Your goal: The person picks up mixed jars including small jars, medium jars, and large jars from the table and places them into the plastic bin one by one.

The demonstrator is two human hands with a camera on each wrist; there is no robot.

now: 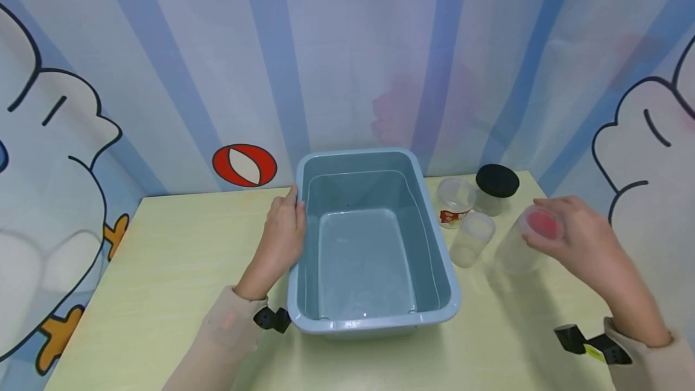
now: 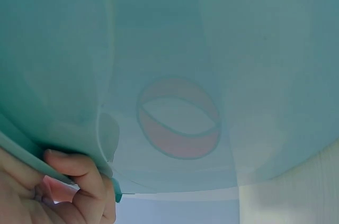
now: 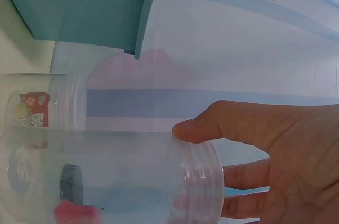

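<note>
My left hand (image 1: 283, 228) grips the left rim of a blue-grey plastic basin (image 1: 374, 324). In the left wrist view, fingers (image 2: 87, 181) curl over the basin's rim. On the right, my right hand (image 1: 586, 246) holds a tall clear plastic jar (image 1: 518, 252) near its mouth, thumb on one side and fingers on the other. Something pink (image 3: 77, 213) shows in or through the jar. Between it and the basin stand a smaller clear container (image 1: 471, 240), a clear tub (image 1: 455, 195) with a red label, and a jar with a black lid (image 1: 496, 181).
The basin stands on a pale yellow table (image 1: 206, 270), and only its bare inside shows. Behind the table hangs a blue striped cloth (image 1: 347, 65) with cartoon prints. Dark cameras are strapped to both wrists.
</note>
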